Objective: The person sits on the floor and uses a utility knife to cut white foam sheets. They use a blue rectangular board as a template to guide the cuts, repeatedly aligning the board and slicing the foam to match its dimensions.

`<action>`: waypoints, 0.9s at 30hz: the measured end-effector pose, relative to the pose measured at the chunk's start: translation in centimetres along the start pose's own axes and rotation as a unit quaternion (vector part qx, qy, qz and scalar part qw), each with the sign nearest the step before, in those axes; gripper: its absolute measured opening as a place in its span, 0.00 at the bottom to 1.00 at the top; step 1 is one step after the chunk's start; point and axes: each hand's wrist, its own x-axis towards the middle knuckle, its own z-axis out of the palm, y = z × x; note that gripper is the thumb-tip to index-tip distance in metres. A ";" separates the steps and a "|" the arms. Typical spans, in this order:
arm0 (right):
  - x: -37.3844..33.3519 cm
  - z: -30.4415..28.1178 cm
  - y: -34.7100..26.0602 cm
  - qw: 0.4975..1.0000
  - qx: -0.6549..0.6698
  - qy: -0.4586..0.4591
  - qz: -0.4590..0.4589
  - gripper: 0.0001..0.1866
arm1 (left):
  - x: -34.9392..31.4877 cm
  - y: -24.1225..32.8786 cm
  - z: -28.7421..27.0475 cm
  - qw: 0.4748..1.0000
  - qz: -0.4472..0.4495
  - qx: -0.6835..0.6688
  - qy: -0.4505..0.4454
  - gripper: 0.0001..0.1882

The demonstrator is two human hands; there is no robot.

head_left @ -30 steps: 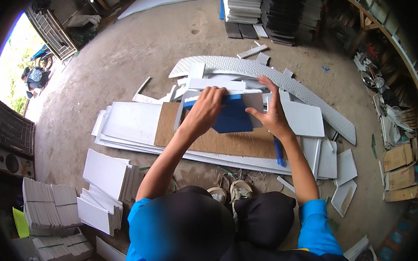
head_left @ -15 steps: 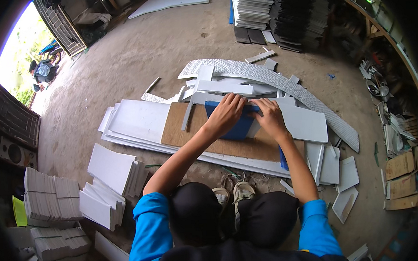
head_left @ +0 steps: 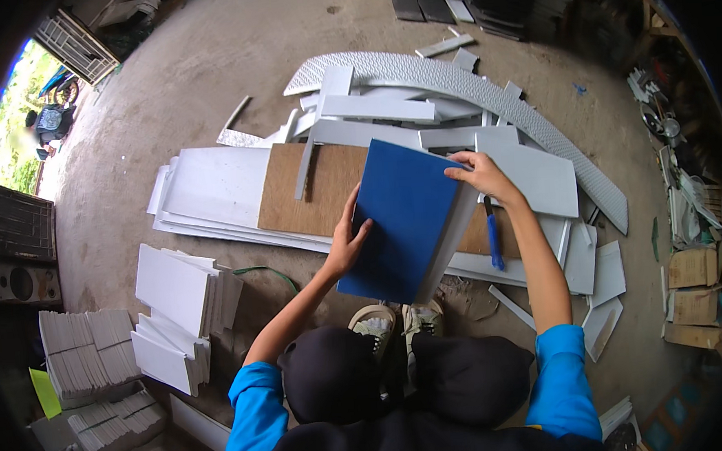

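A blue rectangular panel is tilted between my two hands, above the brown board. A pale layer shows along its right side. My left hand grips the left edge, thumb on the blue face. At the upper right corner, my right hand holds the panel with bent fingers. Under it lies the brown board, resting on long white sheets. A narrow grey-white strip lies across this board. To the right of the panel is a blue-handled tool, probably a cutter.
White offcuts and a curved textured strip lie beyond the board. Stacked white panels and tied bundles stand at left. Cardboard pieces lie at right. A person is near the doorway at far left.
The blue panel has come up off the brown board toward me, its broad face now showing. My left hand has shifted to its left edge. The blue-handled tool is now more visible.
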 end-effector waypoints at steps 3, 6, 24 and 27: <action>1.0 3.0 8.5 0.995 0.039 0.093 -0.020 0.19 | -0.6 -3.2 2.3 0.996 -0.088 -0.020 0.009 0.32; 0.6 8.1 9.5 0.935 -0.184 0.302 -0.034 0.25 | -0.5 -6.9 2.3 0.987 -0.145 0.013 0.063 0.32; 2.3 11.7 11.9 0.970 -0.053 0.221 0.087 0.34 | 4.4 -10.4 5.9 0.955 -0.114 0.232 0.143 0.34; 2.4 11.7 12.1 0.969 -0.050 0.224 0.088 0.35 | 4.6 -10.7 5.9 0.960 -0.091 0.212 0.161 0.33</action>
